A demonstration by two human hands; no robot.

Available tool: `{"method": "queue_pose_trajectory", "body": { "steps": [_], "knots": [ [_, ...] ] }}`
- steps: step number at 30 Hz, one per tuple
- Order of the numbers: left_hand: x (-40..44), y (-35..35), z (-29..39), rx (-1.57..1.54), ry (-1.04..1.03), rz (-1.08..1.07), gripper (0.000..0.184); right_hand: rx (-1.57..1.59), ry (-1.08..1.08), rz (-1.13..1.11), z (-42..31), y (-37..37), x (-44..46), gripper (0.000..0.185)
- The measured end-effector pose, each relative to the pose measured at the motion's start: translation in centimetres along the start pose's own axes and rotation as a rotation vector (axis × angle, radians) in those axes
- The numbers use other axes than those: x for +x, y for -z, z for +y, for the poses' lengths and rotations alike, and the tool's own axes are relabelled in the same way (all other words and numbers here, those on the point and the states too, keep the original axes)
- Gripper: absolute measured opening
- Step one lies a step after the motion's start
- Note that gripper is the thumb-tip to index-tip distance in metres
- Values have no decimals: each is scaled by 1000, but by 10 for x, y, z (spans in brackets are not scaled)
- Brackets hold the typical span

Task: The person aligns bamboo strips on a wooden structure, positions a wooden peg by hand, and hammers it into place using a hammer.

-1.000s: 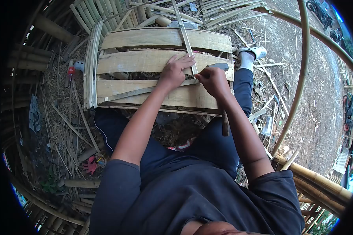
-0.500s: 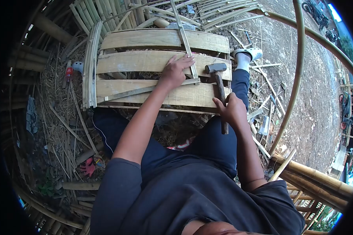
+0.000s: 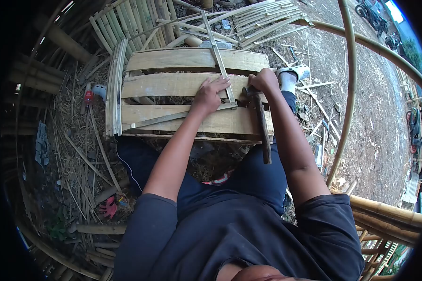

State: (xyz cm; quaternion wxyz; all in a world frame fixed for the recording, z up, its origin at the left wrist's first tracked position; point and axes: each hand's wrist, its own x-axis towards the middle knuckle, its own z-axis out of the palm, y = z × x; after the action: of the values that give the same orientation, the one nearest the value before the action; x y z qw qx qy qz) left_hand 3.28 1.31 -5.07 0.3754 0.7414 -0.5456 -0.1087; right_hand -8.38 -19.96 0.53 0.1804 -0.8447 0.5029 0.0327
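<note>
Slatted wooden boards [image 3: 173, 85] form a bench-like surface in front of me. My left hand [image 3: 208, 96] lies on the middle board, fingers stretched out over a thin bamboo strip [image 3: 215, 47] that runs away from me. A second strip [image 3: 173, 116] slants across the nearest board, its right end meeting the first. My right hand [image 3: 265, 80] is bent and closed by the boards' right end, beside the head of a hammer [image 3: 261, 124]. The hammer's wooden handle points toward me over the boards' near edge. What the right fingers grip is hidden.
A bundle of thin strips [image 3: 116, 89] stands along the boards' left end. Bamboo slat panels [image 3: 267, 21] lie beyond. A curved bamboo pole [image 3: 350, 93] rises at the right. Loose strips, a red-labelled bottle [image 3: 88, 95] and a red glove-like item [image 3: 109, 207] are on the ground.
My right hand has left the hammer's handle and moved forward to near its head. The hammer head has shifted slightly left and down. My left hand stays on the strip.
</note>
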Motion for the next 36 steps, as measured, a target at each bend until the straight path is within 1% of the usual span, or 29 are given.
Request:
{"method": "queue_pose_trajectory", "body": {
  "steps": [1,2,5,6,8,9,10,12,14,16,17,20,23,24,26,29,31,34,36],
  "knots": [
    [0,-1,-2,-1,1,3,70,-9,11,-2,-2,-5,8,42],
    [1,-3,-4,5,-4,12,69,-1,67,-32,0,-7,17,34],
    [2,-5,-8,22,-16,26,63,-52,149,-87,-1,-2,17,31],
    [2,-5,-8,19,-23,39,61,47,159,-58,3,-2,15,32],
    [2,-6,-9,11,-37,64,58,241,145,-104,10,1,13,37],
    [3,-7,-9,4,-52,90,53,338,141,-126,12,3,14,40],
    [3,-7,-9,-1,-66,116,47,314,188,-76,13,0,14,48],
    [0,-7,-6,-12,-88,156,37,477,256,-123,14,5,3,49],
    [0,3,3,-19,-109,190,31,617,317,-164,9,16,-17,48],
    [-1,8,7,-117,-127,213,36,734,365,-202,0,19,-38,47],
    [-2,11,9,-166,-137,223,39,769,362,-228,-2,16,-44,45],
    [-6,15,16,-210,-129,246,39,870,335,-277,-14,12,-64,41],
    [-10,13,17,-247,-152,261,30,800,380,-256,-16,-5,-62,41],
    [-10,12,16,-249,-168,266,28,840,430,-211,-16,-13,-62,41],
    [-10,12,15,-254,-201,277,24,793,448,-185,-14,-25,-58,42],
    [-11,10,12,-229,-136,264,24,714,423,-194,-17,-26,-58,43],
    [-11,9,11,-234,-139,276,21,665,435,-186,-16,-27,-57,43],
    [-10,8,11,-263,-130,287,19,713,534,-32,-18,-30,-60,36],
    [-10,8,11,-285,-118,274,18,634,678,37,-17,-26,-67,28]
  ]
}}
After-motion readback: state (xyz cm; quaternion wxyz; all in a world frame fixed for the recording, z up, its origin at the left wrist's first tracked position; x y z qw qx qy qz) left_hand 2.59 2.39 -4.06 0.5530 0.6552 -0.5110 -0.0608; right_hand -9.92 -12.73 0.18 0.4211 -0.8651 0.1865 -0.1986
